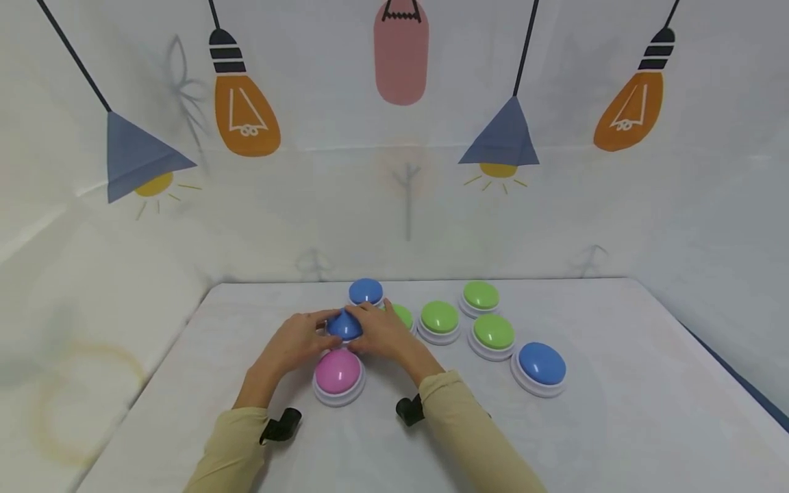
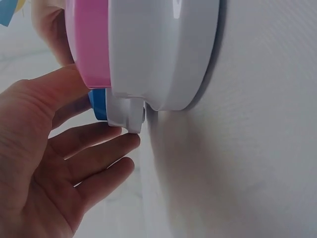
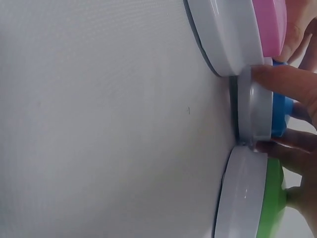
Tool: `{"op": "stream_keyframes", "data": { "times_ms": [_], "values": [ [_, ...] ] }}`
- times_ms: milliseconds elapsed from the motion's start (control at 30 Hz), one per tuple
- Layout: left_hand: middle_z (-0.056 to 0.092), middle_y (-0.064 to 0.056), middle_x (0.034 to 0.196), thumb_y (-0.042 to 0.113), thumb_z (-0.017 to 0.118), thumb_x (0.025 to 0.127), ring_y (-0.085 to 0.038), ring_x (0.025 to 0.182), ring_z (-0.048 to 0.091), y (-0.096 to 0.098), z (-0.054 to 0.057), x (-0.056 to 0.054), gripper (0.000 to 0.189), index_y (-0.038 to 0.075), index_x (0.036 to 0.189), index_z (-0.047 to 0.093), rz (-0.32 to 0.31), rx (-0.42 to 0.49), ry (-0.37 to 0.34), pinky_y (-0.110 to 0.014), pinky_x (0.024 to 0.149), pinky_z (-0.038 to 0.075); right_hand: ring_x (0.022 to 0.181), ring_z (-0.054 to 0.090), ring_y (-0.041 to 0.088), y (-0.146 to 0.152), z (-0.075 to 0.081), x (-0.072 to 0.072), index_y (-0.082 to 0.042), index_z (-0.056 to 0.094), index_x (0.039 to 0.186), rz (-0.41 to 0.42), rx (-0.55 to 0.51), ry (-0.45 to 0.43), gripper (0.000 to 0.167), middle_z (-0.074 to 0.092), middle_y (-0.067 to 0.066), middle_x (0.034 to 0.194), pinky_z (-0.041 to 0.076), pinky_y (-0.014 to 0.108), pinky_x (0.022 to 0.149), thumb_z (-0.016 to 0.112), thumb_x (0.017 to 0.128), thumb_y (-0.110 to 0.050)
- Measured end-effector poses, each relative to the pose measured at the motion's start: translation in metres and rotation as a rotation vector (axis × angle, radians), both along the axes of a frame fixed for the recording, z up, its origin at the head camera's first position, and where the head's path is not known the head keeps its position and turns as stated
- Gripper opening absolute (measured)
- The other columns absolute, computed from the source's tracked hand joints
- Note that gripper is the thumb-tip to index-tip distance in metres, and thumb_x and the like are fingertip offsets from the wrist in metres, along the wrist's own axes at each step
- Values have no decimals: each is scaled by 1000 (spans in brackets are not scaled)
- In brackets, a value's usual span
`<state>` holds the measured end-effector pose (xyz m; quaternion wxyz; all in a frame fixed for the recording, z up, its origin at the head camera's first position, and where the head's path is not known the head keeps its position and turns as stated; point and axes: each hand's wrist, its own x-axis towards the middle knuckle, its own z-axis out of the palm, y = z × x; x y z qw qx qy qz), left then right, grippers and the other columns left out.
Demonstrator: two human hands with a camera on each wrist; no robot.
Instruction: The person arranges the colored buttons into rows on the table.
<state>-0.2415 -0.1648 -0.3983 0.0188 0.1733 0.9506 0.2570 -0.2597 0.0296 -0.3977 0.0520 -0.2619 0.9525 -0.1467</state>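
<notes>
Gloss Above, Dull Weave Below

From where I stand, the pink button [image 1: 337,372] looks like smooth, glossy plastic, as do the blue button [image 1: 344,326] just behind it and the green buttons [image 1: 440,317], all catching highlights. Their white bases [image 2: 143,54] look like hard, shiny plastic too. The table covering [image 1: 616,383] seems matt, finely textured cloth; the backdrop [image 1: 277,212], a dull, creased sheet; the sleeves [image 1: 477,435], soft wrinkled fabric.

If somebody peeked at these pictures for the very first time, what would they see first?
Probably the left hand and right hand, holding a blue button between them near the middle of the head view. Just below it in that view is the only pink button. High up on the left, a printed orange bulb might stand out too.
</notes>
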Motion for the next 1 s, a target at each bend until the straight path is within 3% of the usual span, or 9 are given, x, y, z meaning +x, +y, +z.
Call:
{"op": "stream_keyframes", "data": {
  "times_ms": [433, 700, 900, 1000],
  "values": [
    [67, -20, 123, 31, 71, 90, -38, 114, 63, -3, 1, 0, 51, 11, 136, 61, 1, -1, 80, -52, 94, 52, 142, 38, 34, 0, 9, -1, -13, 38, 153, -2, -78, -61, 75, 41, 15, 154, 12, 62, 119, 73, 89, -35],
    [68, -20, 122, 31, 71, 90, -36, 111, 65, -4, 2, 0, 48, 13, 134, 62, -16, 7, 114, -52, 90, 53, 142, 38, 35, 2, 7, -3, -14, 36, 154, 7, -96, -68, 74, 38, 18, 154, 14, 60, 119, 70, 91, -35],
    [61, -17, 135, 32, 70, 91, -36, 114, 63, -5, 10, 7, 49, 15, 136, 61, -2, 34, 123, -53, 91, 52, 130, 51, 35, 4, 8, -2, -16, 38, 153, 16, -184, -57, 74, 40, 17, 150, 42, 49, 109, 72, 90, -34],
    [56, -16, 141, 31, 70, 91, -39, 120, 60, -5, 14, 9, 49, 14, 136, 61, -14, 57, 147, -54, 94, 51, 124, 56, 32, 6, 10, -2, -15, 38, 153, 22, -241, -52, 74, 40, 17, 147, 49, 43, 102, 73, 89, -32]
  ]
}}
